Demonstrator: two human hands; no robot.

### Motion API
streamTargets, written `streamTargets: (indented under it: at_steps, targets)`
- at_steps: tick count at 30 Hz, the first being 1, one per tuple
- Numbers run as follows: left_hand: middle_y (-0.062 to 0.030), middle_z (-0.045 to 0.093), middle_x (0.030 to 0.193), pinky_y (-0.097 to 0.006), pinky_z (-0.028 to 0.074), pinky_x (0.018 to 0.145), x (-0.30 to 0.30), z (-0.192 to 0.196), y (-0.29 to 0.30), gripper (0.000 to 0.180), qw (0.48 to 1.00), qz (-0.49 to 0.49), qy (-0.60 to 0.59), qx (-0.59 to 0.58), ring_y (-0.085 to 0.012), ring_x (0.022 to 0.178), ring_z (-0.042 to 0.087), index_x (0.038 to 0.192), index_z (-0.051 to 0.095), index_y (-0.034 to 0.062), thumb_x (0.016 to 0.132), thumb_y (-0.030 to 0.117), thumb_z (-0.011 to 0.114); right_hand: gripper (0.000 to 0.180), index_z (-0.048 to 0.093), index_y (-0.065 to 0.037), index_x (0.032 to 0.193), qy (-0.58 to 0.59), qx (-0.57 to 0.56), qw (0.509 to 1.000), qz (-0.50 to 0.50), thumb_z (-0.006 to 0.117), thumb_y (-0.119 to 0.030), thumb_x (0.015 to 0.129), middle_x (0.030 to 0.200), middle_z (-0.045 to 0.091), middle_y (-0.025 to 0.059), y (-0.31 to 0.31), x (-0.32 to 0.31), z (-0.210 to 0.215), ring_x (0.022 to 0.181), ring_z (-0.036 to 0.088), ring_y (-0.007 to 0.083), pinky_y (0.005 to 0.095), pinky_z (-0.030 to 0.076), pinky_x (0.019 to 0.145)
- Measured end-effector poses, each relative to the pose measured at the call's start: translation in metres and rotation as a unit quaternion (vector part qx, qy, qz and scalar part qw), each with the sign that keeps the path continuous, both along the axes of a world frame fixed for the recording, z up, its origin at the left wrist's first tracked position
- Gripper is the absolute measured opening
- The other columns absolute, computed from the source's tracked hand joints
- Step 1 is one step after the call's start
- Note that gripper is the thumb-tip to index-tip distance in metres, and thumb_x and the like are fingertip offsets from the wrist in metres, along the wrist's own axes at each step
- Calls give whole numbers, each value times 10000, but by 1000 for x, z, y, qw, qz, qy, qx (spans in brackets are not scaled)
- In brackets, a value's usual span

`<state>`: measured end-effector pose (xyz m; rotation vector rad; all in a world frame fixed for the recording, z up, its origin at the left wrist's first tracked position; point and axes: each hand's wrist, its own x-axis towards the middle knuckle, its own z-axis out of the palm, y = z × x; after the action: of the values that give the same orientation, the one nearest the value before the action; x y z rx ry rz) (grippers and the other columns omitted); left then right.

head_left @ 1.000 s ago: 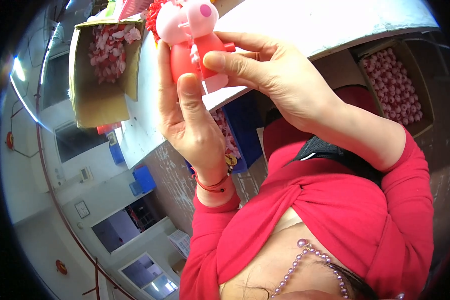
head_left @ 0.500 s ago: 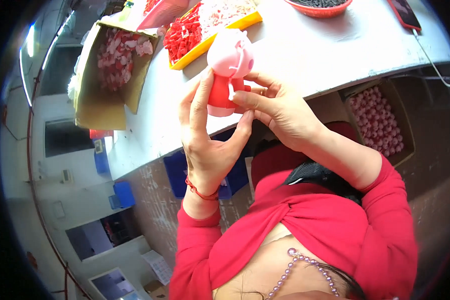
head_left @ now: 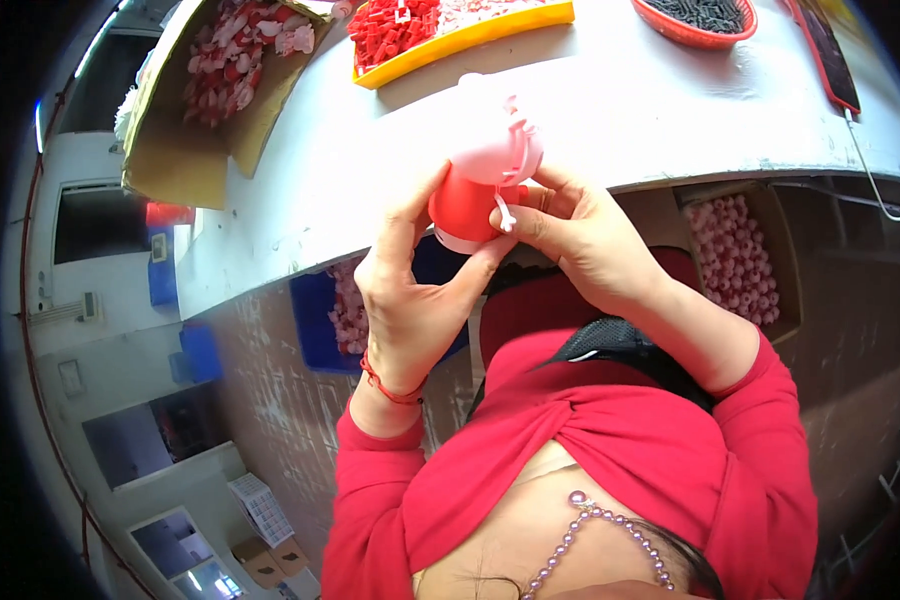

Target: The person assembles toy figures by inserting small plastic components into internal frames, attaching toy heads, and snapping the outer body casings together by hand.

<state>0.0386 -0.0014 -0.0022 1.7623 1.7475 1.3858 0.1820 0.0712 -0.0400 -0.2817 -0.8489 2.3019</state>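
A plastic toy figure (head_left: pixel 457 205) with a pink head and red body is held up above the front edge of the table. My left hand (head_left: pixel 410 280) wraps its fingers and thumb round the left side and bottom of the body. On the other side, my right hand (head_left: pixel 595 235) is closed at the body, its thumb against a thin white arm-like piece (head_left: pixel 506 214). Whether that piece is fixed to the body I cannot tell. The fingers behind the figure are partly hidden.
On the table (head_left: pixel 620 125) stand a yellow tray (head_left: pixel 470 40) of small red and pale pink parts, a red basket (head_left: pixel 705 35) of dark pieces and a cabled phone (head_left: pixel 825 55). A cardboard box (head_left: pixel 175 160) of pink parts is at left. Below are a blue bin (head_left: pixel 313 330) and another box (head_left: pixel 785 250).
The toy figure has tilted, its head swinging a little down and to the right in my hands. The view has shifted, so the table things sit higher. Both hands keep their hold.
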Motion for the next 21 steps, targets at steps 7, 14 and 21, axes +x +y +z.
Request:
streamTargets:
  at_steps: [7, 14, 21]
  targets:
    - [-168, 613, 1091, -315, 487, 869, -11, -12, -21, 592, 1000, -1, 4, -5, -229, 1005, 617, 1214, 531, -20, 666, -19, 755, 579, 297, -41, 1405, -3, 22, 998, 59, 573, -95, 899, 1262, 513, 83, -3, 19, -3, 1115, 513, 141, 287, 421, 954]
    - [-181, 589, 1115, -347, 488, 870, -12, -16, -39, 593, 997, -47, 65, 2, -293, 1029, 592, 1190, 551, -21, 629, -41, 743, 645, 310, -62, 1422, -33, 99, 995, 0, 624, -114, 861, 1210, 538, 76, -9, 12, -7, 1070, 524, 126, 250, 431, 899]
    - [-209, 558, 1173, -357, 522, 846, -6, -43, -70, 601, 994, -39, 103, -22, -307, 1033, 596, 1203, 548, -12, 652, 28, 786, 601, 363, -27, 1378, -79, -37, 996, -20, 636, -84, 846, 1146, 586, 93, -44, 16, -28, 1045, 562, 139, 284, 459, 911]
